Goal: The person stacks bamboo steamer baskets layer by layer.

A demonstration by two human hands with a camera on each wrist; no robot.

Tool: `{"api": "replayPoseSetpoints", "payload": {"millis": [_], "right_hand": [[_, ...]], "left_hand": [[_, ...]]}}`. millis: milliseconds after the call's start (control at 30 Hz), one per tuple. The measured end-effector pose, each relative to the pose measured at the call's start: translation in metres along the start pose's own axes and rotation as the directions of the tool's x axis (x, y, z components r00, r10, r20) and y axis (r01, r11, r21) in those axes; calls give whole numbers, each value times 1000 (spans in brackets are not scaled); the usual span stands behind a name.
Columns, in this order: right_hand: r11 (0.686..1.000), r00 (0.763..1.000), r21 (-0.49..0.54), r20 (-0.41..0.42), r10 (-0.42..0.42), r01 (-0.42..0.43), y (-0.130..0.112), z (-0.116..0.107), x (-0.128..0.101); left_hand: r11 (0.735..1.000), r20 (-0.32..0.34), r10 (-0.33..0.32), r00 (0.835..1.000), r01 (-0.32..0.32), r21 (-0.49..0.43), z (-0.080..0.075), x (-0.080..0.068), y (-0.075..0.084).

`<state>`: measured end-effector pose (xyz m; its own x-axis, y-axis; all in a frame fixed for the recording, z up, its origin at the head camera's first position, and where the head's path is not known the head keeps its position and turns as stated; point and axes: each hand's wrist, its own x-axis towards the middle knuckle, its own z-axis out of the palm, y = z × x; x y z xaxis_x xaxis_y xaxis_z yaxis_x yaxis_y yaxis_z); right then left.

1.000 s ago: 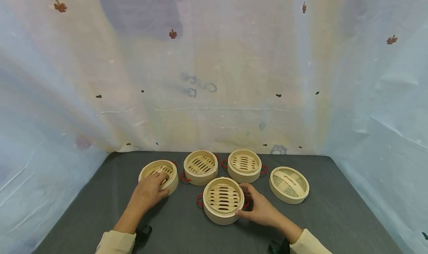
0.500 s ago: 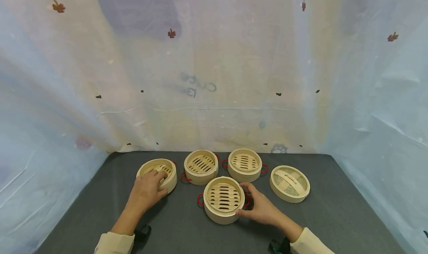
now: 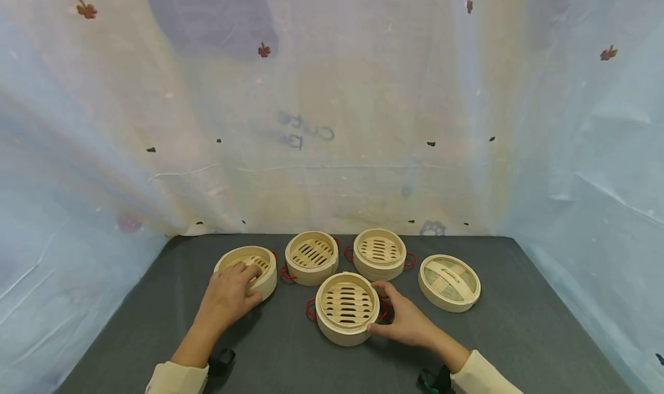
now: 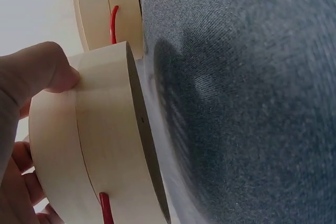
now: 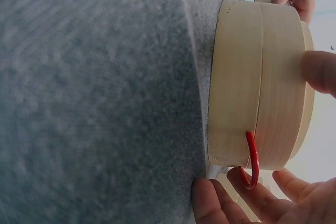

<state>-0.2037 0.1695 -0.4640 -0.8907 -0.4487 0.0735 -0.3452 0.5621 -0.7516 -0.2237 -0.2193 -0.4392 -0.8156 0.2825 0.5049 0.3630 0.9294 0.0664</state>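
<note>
Your left hand [image 3: 228,293] grips the left bamboo steamer [image 3: 248,269] and your right hand [image 3: 406,322] the lower-centre steamer [image 3: 346,309]; both look light, stiff, best held by the walls.

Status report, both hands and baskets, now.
Left hand grips left basket by its rim. Right hand grips front basket. Two more baskets behind; lid to the right, apart.
</note>
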Motion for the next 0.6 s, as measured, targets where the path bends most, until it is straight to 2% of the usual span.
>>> {"api": "replayPoseSetpoints", "payload": {"millis": [600], "right_hand": [[1000, 1000, 6, 7, 4, -4, 3, 2, 0]], "left_hand": [[1000, 26, -27, 999, 27, -2, -10, -2, 7]]}}
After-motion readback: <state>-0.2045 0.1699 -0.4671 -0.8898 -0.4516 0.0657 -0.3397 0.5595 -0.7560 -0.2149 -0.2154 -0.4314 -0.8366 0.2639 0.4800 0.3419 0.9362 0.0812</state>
